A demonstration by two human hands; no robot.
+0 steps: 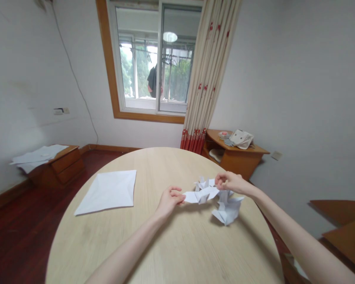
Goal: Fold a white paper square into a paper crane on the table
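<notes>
L hand (172,199) pinches one end of a folded white paper strip (201,195), R hand (228,182) the other; prob. mid-shaping; next move needs light grip w/ both.

Table (168,248) bears paper (111,191), seemingly origami (229,212).

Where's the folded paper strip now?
In the head view, the folded paper strip is over the right half of the table, between the left hand pinching one end and the right hand, beside other folded paper.

folded paper (205,195) — white; table (177,244) — pale wood-grain; curtain (210,71): cream, red-patterned
</notes>
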